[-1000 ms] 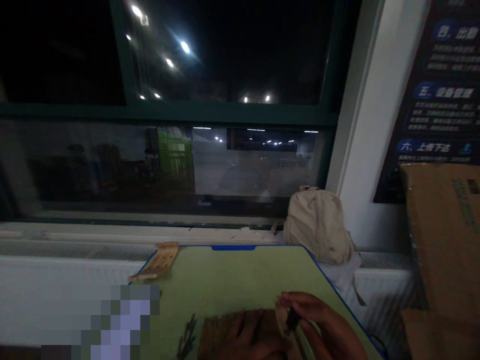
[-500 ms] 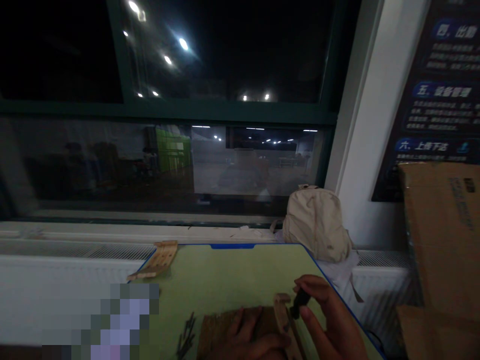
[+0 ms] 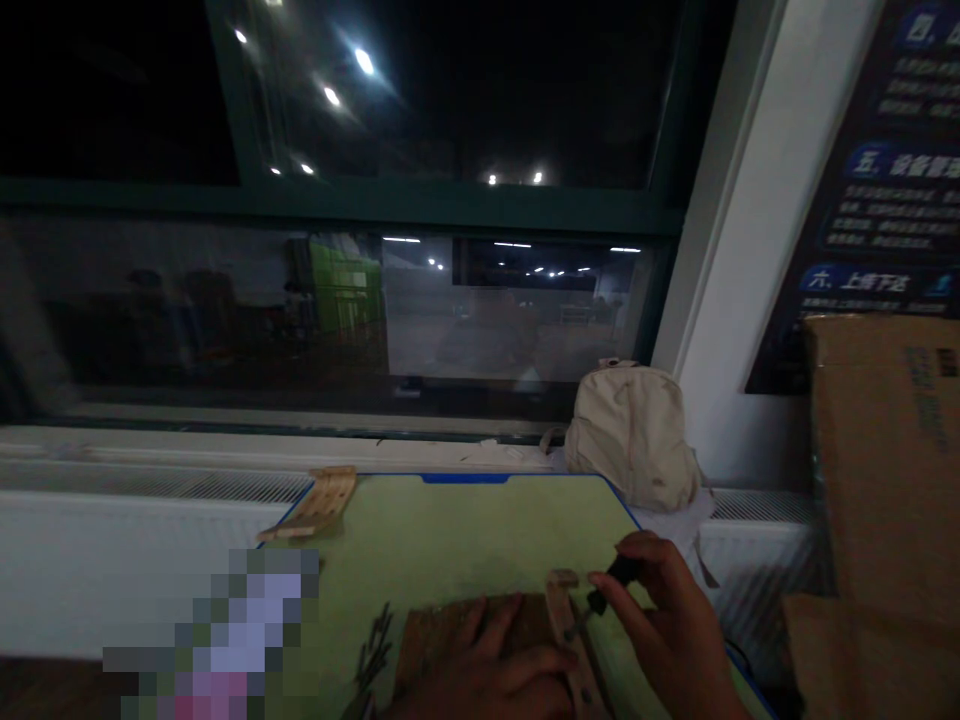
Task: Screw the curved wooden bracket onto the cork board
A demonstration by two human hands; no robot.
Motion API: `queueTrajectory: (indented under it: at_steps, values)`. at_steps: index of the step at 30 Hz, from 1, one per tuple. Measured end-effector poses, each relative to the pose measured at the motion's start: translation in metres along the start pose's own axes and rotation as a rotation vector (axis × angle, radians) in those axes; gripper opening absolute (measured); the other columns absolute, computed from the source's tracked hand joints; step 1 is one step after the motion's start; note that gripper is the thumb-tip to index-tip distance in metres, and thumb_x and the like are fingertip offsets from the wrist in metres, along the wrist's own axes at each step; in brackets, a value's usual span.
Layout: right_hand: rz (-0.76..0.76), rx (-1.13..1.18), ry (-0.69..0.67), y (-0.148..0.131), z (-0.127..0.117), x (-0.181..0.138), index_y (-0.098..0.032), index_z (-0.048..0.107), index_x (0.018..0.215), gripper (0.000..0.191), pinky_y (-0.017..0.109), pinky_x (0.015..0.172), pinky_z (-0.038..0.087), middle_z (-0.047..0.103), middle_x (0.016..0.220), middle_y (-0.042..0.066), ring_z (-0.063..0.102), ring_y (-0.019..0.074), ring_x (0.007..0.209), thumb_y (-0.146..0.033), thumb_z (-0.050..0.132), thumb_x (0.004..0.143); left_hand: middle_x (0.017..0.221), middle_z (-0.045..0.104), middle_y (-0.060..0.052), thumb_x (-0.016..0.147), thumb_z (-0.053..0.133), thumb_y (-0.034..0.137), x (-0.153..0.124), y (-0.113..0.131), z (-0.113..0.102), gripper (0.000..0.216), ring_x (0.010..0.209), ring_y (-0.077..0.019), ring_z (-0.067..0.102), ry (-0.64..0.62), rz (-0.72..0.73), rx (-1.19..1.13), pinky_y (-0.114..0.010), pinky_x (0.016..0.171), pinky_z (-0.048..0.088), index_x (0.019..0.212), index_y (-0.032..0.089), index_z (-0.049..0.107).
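My right hand [image 3: 671,620] pinches the black handle of a screwdriver [image 3: 622,572] between thumb and fingers. Its thin shaft slants down and left to a screw on the side of a narrow wooden strip [image 3: 559,605]. Under my left hand [image 3: 499,665] lies a brown wooden board [image 3: 427,632], with the fingers spread flat across it and the thumb against the strip. The strip runs along the board's right edge and has a short crosspiece at its far end. Several dark screws [image 3: 375,640] lie to the left of the board.
A slatted wooden piece [image 3: 324,503] sits at the far left corner of the green-topped table [image 3: 465,530]. Behind the table stand a window and a beige backpack [image 3: 631,435]. Cardboard boxes [image 3: 885,480] are at the right. A blurred patch covers the lower left.
My right hand has moved slightly up and right, tilting the screwdriver so its shaft now shows. My left hand stays on the board. The view has shifted a little.
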State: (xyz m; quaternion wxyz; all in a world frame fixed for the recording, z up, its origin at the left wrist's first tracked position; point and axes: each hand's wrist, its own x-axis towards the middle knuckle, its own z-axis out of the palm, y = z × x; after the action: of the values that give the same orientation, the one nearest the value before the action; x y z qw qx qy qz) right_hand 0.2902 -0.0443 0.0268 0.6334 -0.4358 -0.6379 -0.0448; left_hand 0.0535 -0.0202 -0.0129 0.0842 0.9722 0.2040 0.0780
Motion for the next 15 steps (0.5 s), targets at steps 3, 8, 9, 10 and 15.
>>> queueTrajectory:
  at_steps: [3, 8, 9, 10, 15]
  values:
    - [-0.039, 0.012, -0.064, 0.004, 0.002, -0.009, -0.026, 0.069, 0.116, 0.023, 0.028, 0.077, 0.068, 0.076, 0.102, 0.009, 0.08, 0.0202, 0.093, -0.041, 0.066, 0.1, 0.162, 0.053, 0.002, 0.112, 0.055, 0.04, -0.004, 0.018, -0.028, 0.04, 0.154, -0.0499, 0.033, -0.076, -0.055, -0.097, -0.076, 0.121, 0.031, 0.152, 0.037, 0.052]
    - [-0.005, 0.328, -0.288, -0.008, 0.007, -0.013, -0.032, 0.062, 0.133, 0.027, 0.036, 0.087, 0.068, 0.076, 0.117, 0.009, 0.081, 0.0181, 0.098, -0.026, 0.051, 0.108, 0.164, 0.048, -0.006, 0.088, 0.082, 0.048, -0.01, 0.038, -0.057, 0.073, 0.155, -0.0468, 0.031, -0.114, -0.087, -0.178, -0.073, 0.126, 0.02, 0.151, 0.029, 0.051]
    - [0.011, 0.36, -0.285, -0.009, 0.008, -0.011, -0.031, 0.063, 0.13, 0.025, 0.035, 0.084, 0.068, 0.076, 0.115, 0.009, 0.081, 0.0178, 0.095, -0.027, 0.054, 0.107, 0.164, 0.048, -0.006, 0.083, 0.084, 0.044, -0.01, 0.039, -0.059, 0.076, 0.155, -0.0478, 0.031, -0.138, -0.107, -0.177, -0.073, 0.126, 0.02, 0.15, 0.027, 0.051]
    - [0.022, 0.361, -0.25, -0.009, 0.009, -0.009, -0.029, 0.064, 0.125, 0.021, 0.034, 0.079, 0.068, 0.076, 0.108, 0.008, 0.08, 0.0176, 0.092, -0.029, 0.058, 0.106, 0.165, 0.047, -0.006, 0.081, 0.084, 0.041, -0.01, 0.041, -0.059, 0.077, 0.156, -0.0489, 0.028, -0.149, -0.121, -0.176, -0.073, 0.126, 0.019, 0.15, 0.027, 0.052]
    - [0.06, 0.146, -0.079, -0.003, 0.008, 0.0, -0.025, 0.065, 0.104, 0.023, 0.029, 0.068, 0.06, 0.067, 0.088, 0.002, 0.068, 0.0158, 0.077, -0.038, 0.078, 0.091, 0.167, 0.044, -0.005, 0.08, 0.081, 0.033, -0.013, 0.039, -0.054, 0.077, 0.16, -0.0483, 0.019, -0.114, -0.11, -0.21, -0.075, 0.126, 0.015, 0.151, 0.027, 0.051]
